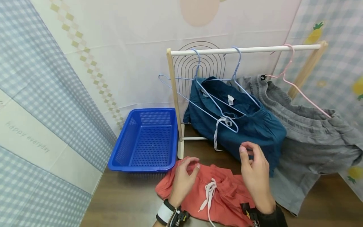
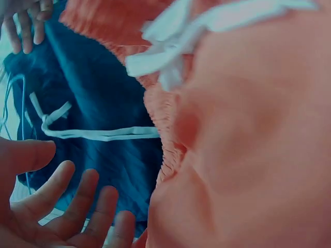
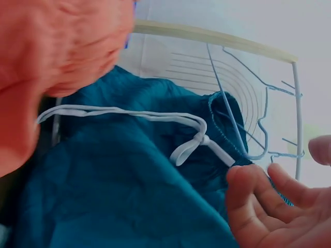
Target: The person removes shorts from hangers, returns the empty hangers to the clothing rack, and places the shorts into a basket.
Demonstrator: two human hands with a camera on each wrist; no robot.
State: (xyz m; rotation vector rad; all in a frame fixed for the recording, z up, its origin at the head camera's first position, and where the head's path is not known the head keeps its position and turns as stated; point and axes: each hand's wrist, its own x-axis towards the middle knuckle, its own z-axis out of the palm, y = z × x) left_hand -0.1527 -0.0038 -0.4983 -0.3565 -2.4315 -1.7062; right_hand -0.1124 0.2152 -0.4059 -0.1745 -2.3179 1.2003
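Coral-red shorts (image 1: pixel 224 201) with a white tied drawstring (image 1: pixel 210 190) lie in front of a rack. Over their left part, near the basket, is my left hand (image 1: pixel 185 178); its fingers are loosely bent and hold nothing, and in the left wrist view they are spread. My right hand (image 1: pixel 255 168) hovers at their right side, overlapping the teal garment, thumb and fingers apart and nothing between them. The teal garment (image 1: pixel 241 138), with its own white drawstring (image 3: pixel 129 112), hangs from a light-blue hanger (image 1: pixel 238 67). Another light-blue hanger (image 1: pixel 195 67) crosses over its waistband.
A white rail (image 1: pixel 210 52) with wooden posts (image 1: pixel 174 94) carries the hangers. Grey shorts (image 1: pixel 309 138) hang at right from a pink hanger (image 1: pixel 300 93). A blue plastic basket (image 1: pixel 114 157) stands left of the rack. Patterned curtains (image 1: pixel 133 63) surround the brown tabletop (image 1: pixel 119 198).
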